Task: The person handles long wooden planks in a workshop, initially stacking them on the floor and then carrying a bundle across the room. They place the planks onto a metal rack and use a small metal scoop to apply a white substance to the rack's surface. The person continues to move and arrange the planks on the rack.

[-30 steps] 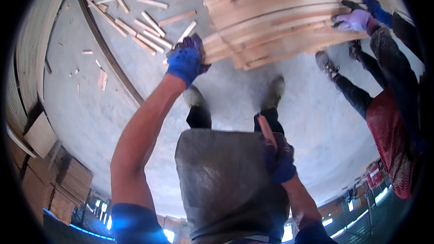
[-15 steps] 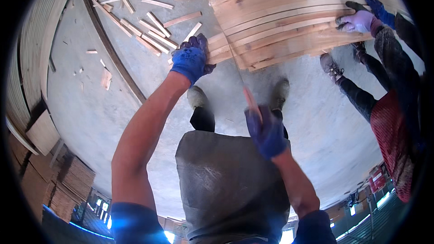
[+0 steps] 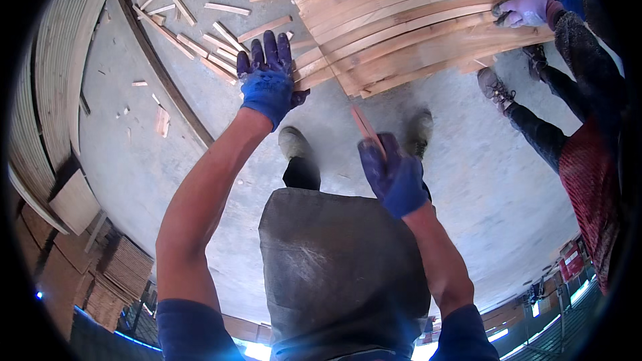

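1. The stack of wooden boards [image 3: 401, 20] is pale, with reddish-tan streaks — thin sheets layered with their near edges stepped and uneven. It fills the upper middle of the view, above the grey concrete floor [image 3: 468, 180].
2. The thin wooden strip [image 3: 366, 127] is narrow and reddish, tilted, its top end close under the stack's near edge.
3. The left hand [image 3: 269, 80], in a blue glove, is stretched up on a straight, bare forearm; its fingers are spread flat and extended, pressed against the stack's near-left corner rather than wrapped round anything.
4. The right hand [image 3: 394, 177], also blue-gloved, is raised lower, below the stack — its fingers are clenched round the strip's lower end, the strip sticking up from the fist.
5. Another person's hand [image 3: 525, 8], in a pale purple glove, rests on the stack's far right edge; their shoes and dark trouser legs stand just right of the stack.
6. Loose wood offcuts [image 3: 200, 33] lie scattered on the floor left of the stack, near a long dark rail [image 3: 167, 87].
7. No container is in view; the person's grey apron [image 3: 334, 267] hangs at lower centre.
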The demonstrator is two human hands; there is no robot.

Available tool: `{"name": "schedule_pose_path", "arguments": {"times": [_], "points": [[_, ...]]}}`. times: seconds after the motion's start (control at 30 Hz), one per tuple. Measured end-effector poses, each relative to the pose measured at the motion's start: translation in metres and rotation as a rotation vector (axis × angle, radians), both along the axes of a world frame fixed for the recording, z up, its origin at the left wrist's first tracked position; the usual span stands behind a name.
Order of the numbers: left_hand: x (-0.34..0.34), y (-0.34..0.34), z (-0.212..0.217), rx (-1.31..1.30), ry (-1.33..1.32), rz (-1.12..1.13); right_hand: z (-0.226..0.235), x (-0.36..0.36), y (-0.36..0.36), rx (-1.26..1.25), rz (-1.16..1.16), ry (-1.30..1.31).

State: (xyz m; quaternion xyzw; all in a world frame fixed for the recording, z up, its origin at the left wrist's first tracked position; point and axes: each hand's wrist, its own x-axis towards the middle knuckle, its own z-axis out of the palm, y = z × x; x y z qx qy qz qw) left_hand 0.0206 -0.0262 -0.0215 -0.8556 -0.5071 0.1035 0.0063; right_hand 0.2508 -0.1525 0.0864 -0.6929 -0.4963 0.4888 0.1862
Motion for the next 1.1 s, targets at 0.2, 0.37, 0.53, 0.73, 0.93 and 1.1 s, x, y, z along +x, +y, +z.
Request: {"name": "schedule_pose_path", "arguments": {"times": [0.2,0.37,0.53,0.73,0.93,1.1], "points": [[-0.003,0.0,-0.006,-0.433,0.011,0.088,-0.003,-0.004,0.001,-0.08,0.043,-0.057],[-0.005,0.004,-0.001,-0.449,-0.015,0.059,0.04,0.008,-0.045,0.058,-0.097,0.044],[-0.001,0.008,-0.007,-0.455,-0.044,0.022,-0.047,-0.022,0.026,0.023,0.081,-0.204],[-0.029,-0.012,-0.05,-0.537,-0.271,0.18,0.026,0.013,-0.071,0.038,0.093,-0.074],[-0.002,0.011,0.002,-0.539,-0.02,0.084,-0.043,-0.019,0.012,0.033,0.034,-0.074],[-0.004,0.001,-0.003,-0.578,0.051,0.158,-0.02,-0.012,-0.032,-0.067,-0.029,0.008]]}}
